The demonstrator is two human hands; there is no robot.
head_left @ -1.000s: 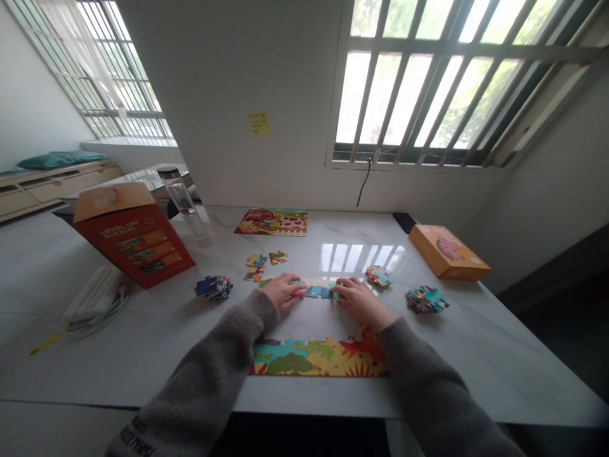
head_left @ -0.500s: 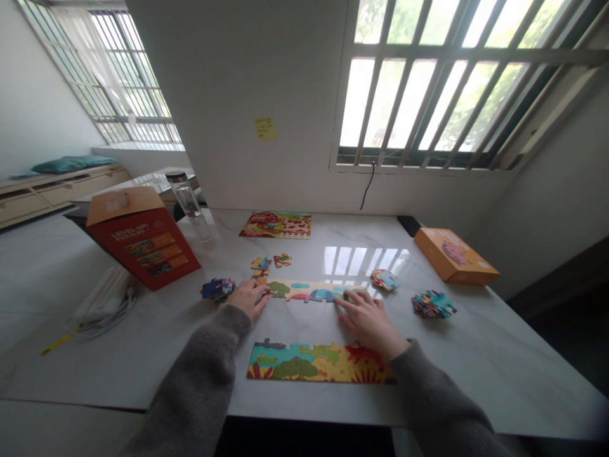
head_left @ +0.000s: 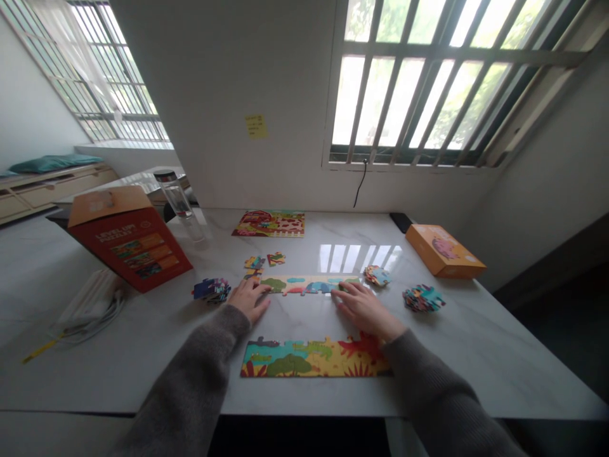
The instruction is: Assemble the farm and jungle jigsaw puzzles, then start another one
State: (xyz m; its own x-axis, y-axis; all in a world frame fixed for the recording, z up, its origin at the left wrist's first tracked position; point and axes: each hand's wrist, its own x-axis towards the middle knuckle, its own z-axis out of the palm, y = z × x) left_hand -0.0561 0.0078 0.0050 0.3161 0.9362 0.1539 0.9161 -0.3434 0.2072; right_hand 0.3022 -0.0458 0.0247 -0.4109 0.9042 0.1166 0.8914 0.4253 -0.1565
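Observation:
My left hand (head_left: 248, 298) is at the left end of a partly assembled puzzle strip (head_left: 297, 284), fingertips against it, thumb lower. My right hand (head_left: 365, 308) covers part of the strip's right end, fingers bent onto it. The strip shows a green bush, small clouds and blue and red shapes, with a knobbed lower edge. Nearer me lies a second joined puzzle strip (head_left: 299, 365) with crocodiles and a tree; my right wrist hides its upper right corner. Loose puzzle pieces (head_left: 276, 258) lie just beyond my left hand, and one is partly hidden by its fingers.
Puzzle piece piles lie at left (head_left: 212, 290), right (head_left: 377, 275) and far right (head_left: 423, 298). A farm puzzle (head_left: 270, 223) lies at the back. Around the edges are a red puzzle box (head_left: 137, 244), an orange box (head_left: 443, 251), a glass bottle (head_left: 175, 195), a phone (head_left: 400, 222) and white cables (head_left: 98, 311).
The view has shifted slightly. Both hands stay at the ends of the upper strip, which sits a little farther from the lower strip than before. The other puzzle pieces have not visibly moved.

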